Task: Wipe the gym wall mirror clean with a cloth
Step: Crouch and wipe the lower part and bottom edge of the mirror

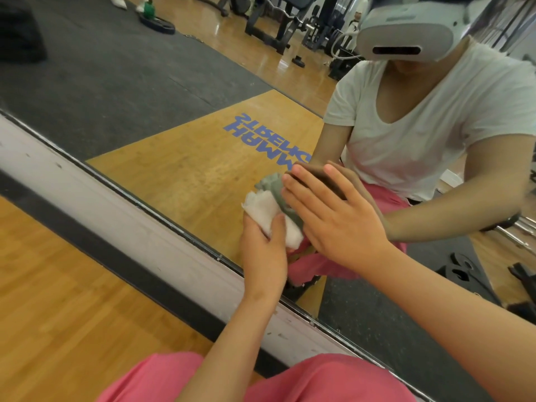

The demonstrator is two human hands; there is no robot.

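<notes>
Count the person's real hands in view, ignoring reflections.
2: the left hand grips the white cloth against the mirror; the right hand presses flat on the mirror beside it.

A gym, plainly. A large wall mirror (pixel 139 91) ran down to a scuffed white baseboard (pixel 116 204), and in its glass stood black steel benches and racks (pixel 269 27). A round black weight plate (pixel 158 24) lay on dark speckled rubber matting (pixel 87 62). Beside that sat a honey-coloured wooden lifting platform (pixel 188 175) stamped with big blue block lettering (pixel 261 132). Chrome bars (pixel 522 224) gleamed low at the right.
</notes>
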